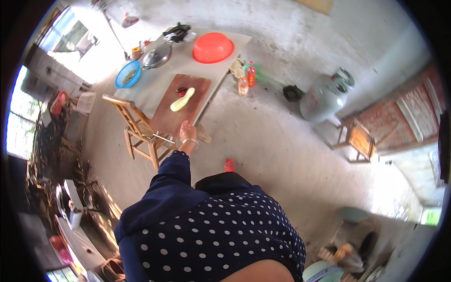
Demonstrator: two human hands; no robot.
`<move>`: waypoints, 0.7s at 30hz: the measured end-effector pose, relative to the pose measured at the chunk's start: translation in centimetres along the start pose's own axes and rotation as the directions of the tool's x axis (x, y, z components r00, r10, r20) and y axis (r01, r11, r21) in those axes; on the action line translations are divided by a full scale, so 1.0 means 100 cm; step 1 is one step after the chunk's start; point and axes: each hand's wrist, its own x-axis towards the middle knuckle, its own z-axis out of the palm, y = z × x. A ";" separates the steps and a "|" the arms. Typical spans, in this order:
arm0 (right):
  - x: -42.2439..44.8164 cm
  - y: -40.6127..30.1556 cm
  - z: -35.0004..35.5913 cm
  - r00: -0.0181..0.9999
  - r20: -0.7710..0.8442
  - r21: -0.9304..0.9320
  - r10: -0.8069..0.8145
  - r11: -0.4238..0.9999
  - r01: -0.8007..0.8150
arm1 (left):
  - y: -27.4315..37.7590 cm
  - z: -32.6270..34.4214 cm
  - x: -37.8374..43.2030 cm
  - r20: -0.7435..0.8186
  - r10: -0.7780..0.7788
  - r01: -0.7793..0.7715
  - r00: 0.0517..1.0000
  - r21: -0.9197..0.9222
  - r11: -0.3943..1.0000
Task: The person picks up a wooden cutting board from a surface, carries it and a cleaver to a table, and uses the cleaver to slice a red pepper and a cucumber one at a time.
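Observation:
My left hand (188, 132), with a bracelet at the wrist, has curled fingers beside the near corner of a brown wooden cutting board (167, 114). Just left of it shows a thin shiny metal strip (164, 138), perhaps a blade seen edge-on; whether my fingers hold it cannot be made out. On the board lies a pale green, long vegetable (182, 99) that looks peeled. Beside it is a small dark red object (181, 91), partly covered by the vegetable. The board rests on a grey table (141, 100) at its near end. My right hand is out of view.
A wooden chair (135, 123) stands left of the board. The table also bears a blue basket (127, 74), a lidded metal pan (157, 55) and an upturned red basin (212, 48). Bottles (251, 74), a gas cylinder (326, 97) and a wooden stool (360, 139) stand to the right.

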 end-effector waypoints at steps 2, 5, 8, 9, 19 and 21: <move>-0.019 -0.058 0.028 0.986 0.165 0.099 -0.030 0.995 0.014 | 0.005 0.008 0.018 -0.015 -0.145 0.143 0.989 -0.107 0.984; -0.048 -0.136 0.061 0.917 0.392 0.190 -0.076 0.982 0.001 | 0.022 0.010 0.044 0.102 -0.471 0.475 0.876 -0.349 0.808; -0.072 -0.202 0.082 0.819 0.561 0.218 -0.120 0.976 -0.006 | 0.034 0.005 0.057 -0.081 -0.472 0.438 0.878 -0.260 0.860; -0.079 -0.221 0.086 0.788 0.601 0.224 -0.133 0.975 -0.006 | 0.039 0.001 0.057 -0.322 -0.189 0.213 0.928 0.041 0.976; -0.127 -0.399 0.127 0.502 0.669 0.495 -0.548 0.832 0.250 | 0.027 0.008 0.111 0.077 0.247 -0.258 0.966 0.355 0.898; -0.130 -0.421 0.157 0.398 0.606 0.613 -0.689 0.723 0.317 | 0.026 0.000 0.114 0.092 0.254 -0.270 0.963 0.396 0.878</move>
